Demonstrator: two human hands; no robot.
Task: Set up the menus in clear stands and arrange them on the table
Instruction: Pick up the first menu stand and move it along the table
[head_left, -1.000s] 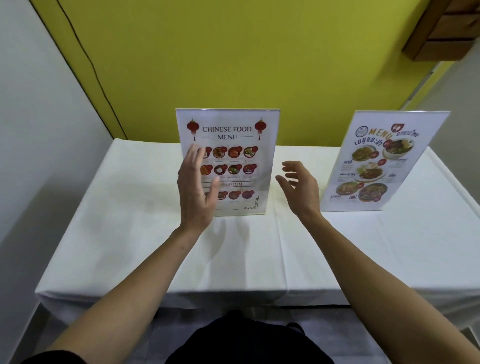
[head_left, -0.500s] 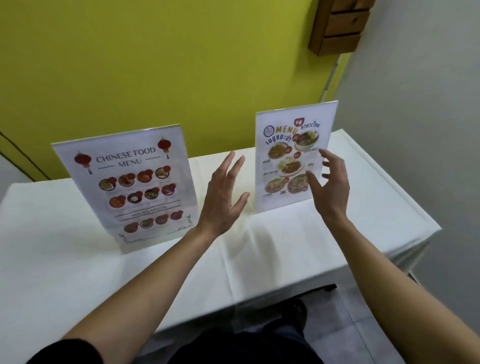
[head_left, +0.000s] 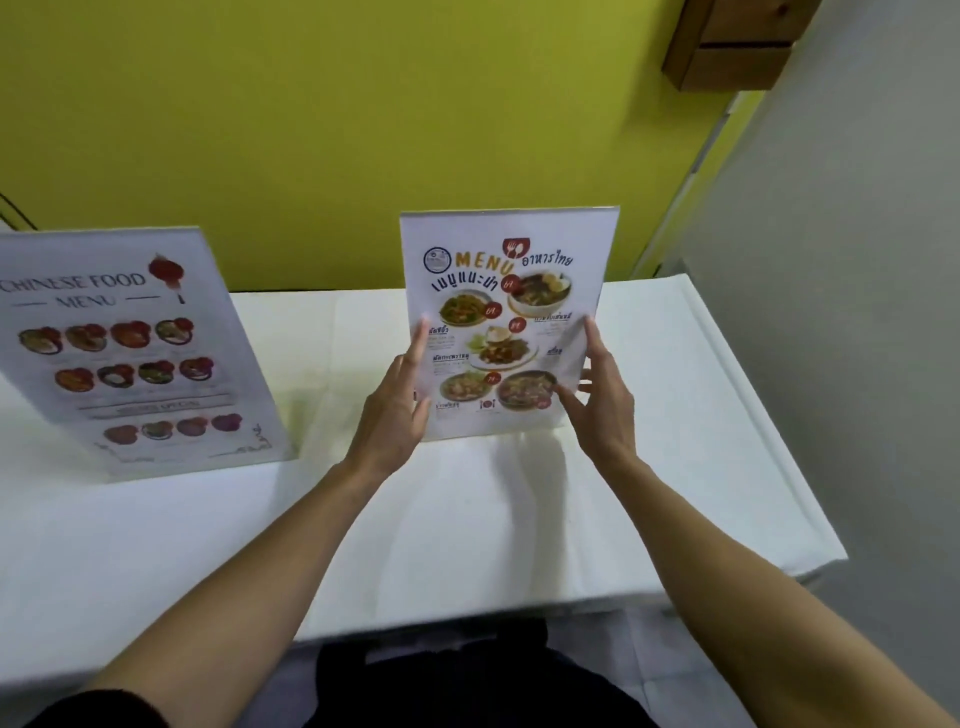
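Observation:
A Thai food menu in a clear stand (head_left: 506, 291) stands upright on the white table (head_left: 467, 519), slightly right of centre. My left hand (head_left: 395, 415) grips its left edge, fingers along the side. My right hand (head_left: 602, 400) grips its right edge, thumb on the front and fingers behind. The Chinese food menu in its clear stand (head_left: 130, 353) stands at the left, apart from both hands and partly cut off by the frame edge.
A yellow wall (head_left: 363, 130) runs behind the table. A grey wall (head_left: 857, 312) closes in on the right, near the table's right edge. A wooden box (head_left: 727, 47) hangs high at the upper right.
My view has swung right. Both hands left the Chinese menu stand, moved right and closed on the two side edges of the Thai menu stand.

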